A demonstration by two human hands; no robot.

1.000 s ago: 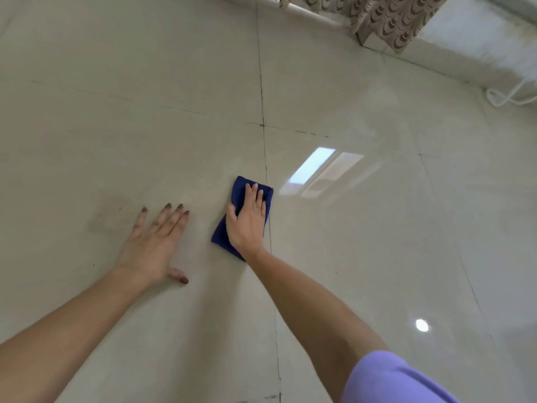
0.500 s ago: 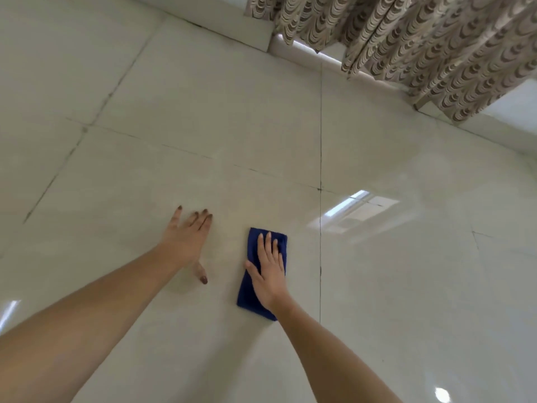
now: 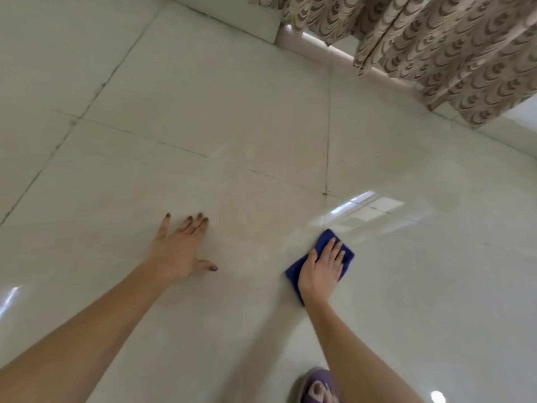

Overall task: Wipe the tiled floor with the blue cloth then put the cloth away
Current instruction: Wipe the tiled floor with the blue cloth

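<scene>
Right hand flat on the blue cloth, left hand braced on the tiles

The right hand [image 3: 321, 271] presses the folded blue cloth [image 3: 327, 237] onto the tiled floor [image 3: 232, 112], its fingers [image 3: 334, 249] straight and close together on top, not curled round it. The cloth lies just below the grout crossing [image 3: 325, 193], beside a bright window reflection [image 3: 360, 209], with its corners showing around the hand. Well apart to the left, the left hand [image 3: 177, 251] rests palm-down on the bare tile, fingers spread wide and thumb out to the side, holding nothing. A foot in a purple sandal [image 3: 318, 388] shows at the bottom edge, and a patterned curtain [image 3: 450, 53] hangs along the far wall
</scene>
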